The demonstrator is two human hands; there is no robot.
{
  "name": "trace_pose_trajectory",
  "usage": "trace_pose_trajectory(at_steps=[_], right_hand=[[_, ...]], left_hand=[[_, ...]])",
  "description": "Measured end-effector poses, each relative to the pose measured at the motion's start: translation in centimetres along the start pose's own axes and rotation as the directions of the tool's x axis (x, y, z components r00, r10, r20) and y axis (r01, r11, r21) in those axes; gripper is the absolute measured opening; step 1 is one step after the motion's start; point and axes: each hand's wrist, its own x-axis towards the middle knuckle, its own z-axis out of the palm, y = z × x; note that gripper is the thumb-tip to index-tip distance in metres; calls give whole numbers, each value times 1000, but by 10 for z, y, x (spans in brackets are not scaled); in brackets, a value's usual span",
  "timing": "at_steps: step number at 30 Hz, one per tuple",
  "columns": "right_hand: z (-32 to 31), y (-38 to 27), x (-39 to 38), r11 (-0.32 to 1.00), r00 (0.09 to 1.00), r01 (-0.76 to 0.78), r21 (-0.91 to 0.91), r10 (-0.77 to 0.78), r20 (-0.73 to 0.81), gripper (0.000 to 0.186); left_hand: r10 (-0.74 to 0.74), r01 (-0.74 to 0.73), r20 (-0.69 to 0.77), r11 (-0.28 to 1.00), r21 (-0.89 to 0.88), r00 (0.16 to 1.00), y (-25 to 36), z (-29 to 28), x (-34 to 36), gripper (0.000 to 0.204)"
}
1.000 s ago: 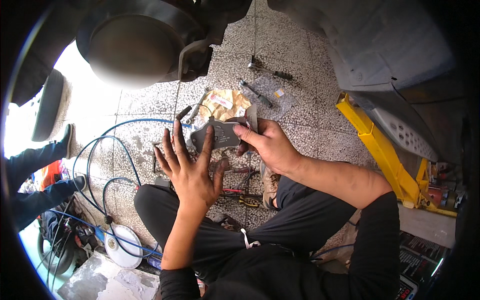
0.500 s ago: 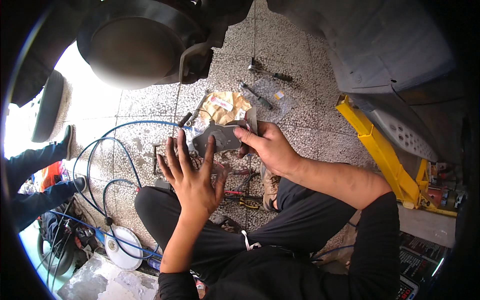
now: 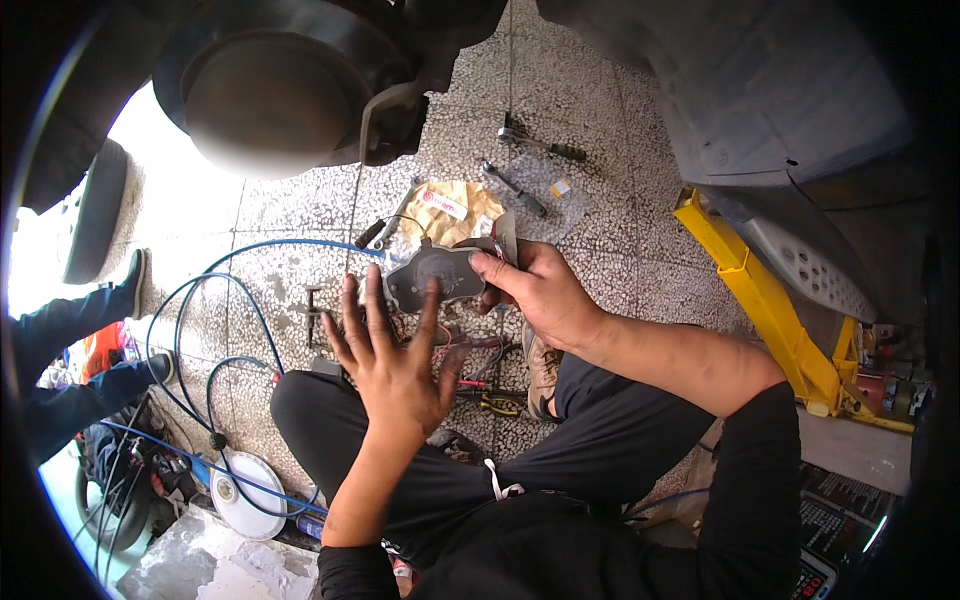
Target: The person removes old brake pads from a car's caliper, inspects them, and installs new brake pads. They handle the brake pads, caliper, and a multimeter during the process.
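Note:
My right hand (image 3: 543,296) grips a dark grey brake pad (image 3: 455,276) at its right end, thumb across the face, with a second thin plate showing behind it. My left hand (image 3: 390,370) is open, fingers spread, the index fingertip resting on the pad's face. A thin wire loops above the pad. Beyond it lie crumpled brown paper with a label (image 3: 458,200), a clear plastic bag (image 3: 552,218), two ratchet-like tools (image 3: 516,190) (image 3: 560,150) and a spanner (image 3: 390,222). Red-and-black and yellow-handled tools (image 3: 498,404) lie on the floor (image 3: 610,240) between my legs.
A dark vehicle hub (image 3: 270,100) and grey bodywork (image 3: 780,110) hang overhead. A yellow jack (image 3: 740,300) stands right. A tyre (image 3: 95,210), another person's legs (image 3: 75,390), coiled blue hoses (image 3: 240,285) and a white round lid (image 3: 250,505) lie left.
My left hand has moved slightly down and to the right, its index finger shifting lower on the pad's face. My right hand keeps its grip in nearly the same place.

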Motion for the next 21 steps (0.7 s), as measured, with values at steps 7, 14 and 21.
trace_pose_trajectory(at_steps=[7, 14, 21], right_hand=[[1, 1, 0, 1000, 1000, 12, 21, -13, 6, 18], [5, 5, 2, 999, 998, 33, 15, -32, -56, 17], [1, -1, 2, 1000, 1000, 17, -10, -17, -10, 17]], left_hand=[[-25, 26, -46, 999, 33, 999, -1, -1, 28, 56], [17, -17, 23, 1000, -9, 1000, 4, -1, 1, 59], [-53, 53, -16, 998, 21, 998, -9, -1, 11, 56]])
